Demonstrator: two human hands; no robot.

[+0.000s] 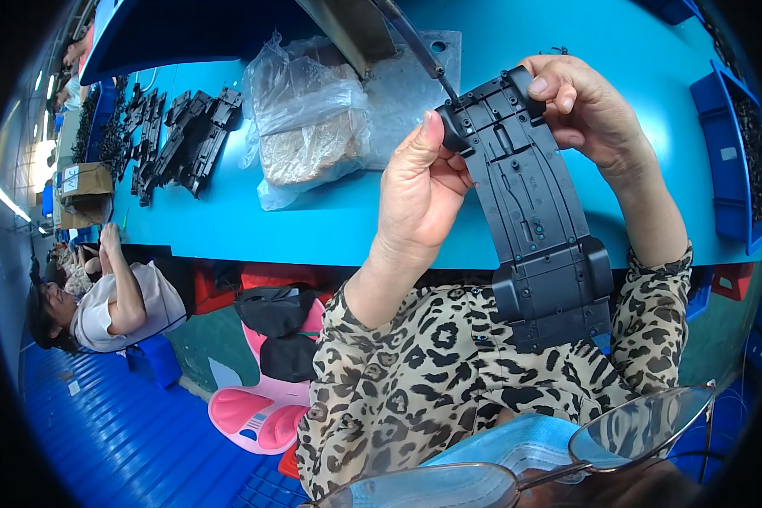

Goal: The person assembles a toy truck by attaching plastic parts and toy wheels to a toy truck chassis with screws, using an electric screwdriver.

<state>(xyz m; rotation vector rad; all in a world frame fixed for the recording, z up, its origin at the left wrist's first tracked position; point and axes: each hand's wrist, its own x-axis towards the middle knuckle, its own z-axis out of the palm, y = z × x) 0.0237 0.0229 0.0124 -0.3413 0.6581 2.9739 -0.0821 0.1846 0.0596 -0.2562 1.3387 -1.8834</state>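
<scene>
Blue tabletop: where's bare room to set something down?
Bare: the patch between the right hand and the blue bin, and the strip between the bagged bundle and the tabletop's near edge. Crowded: left of the bundle, among black parts.

From the person's head, the left fisheye camera looks down past the glasses (559, 474) at its lower edge. The left hand (415, 190) and right hand (597, 114) appear close; the worktop (229, 227) spreads beyond, and a co-worker (135, 298), farther off, tilts sideways toward the left rim.
</scene>
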